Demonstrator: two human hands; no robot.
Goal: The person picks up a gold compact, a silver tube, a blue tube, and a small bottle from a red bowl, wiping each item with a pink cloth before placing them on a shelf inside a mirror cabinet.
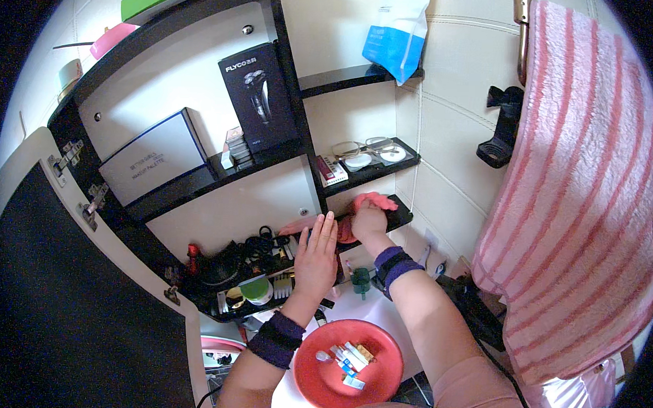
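My right hand [370,218] is closed on a coral-pink cloth [381,200], pressed against the lowest open shelf [396,216] at the right of the black-edged cabinet. Part of the cloth bunches out above my knuckles. A darker reddish thing beside that hand is partly covered, and I cannot make out what it is. To the left, my left hand [317,258] has its fingers stretched out near the cabinet's upright divider, with nothing in it. Both wrists wear dark purple bands. Below my arms, a red basin [312,376] holds several small tubes and packets.
A mirrored cabinet door [71,296] stands swung out at the left. Cables, a green-lidded jar [256,291] and a black shaver box [258,97] sit on the shelves. Eyeglasses [364,148] lie on the middle right shelf. A striped pink towel [564,183] hangs at the right.
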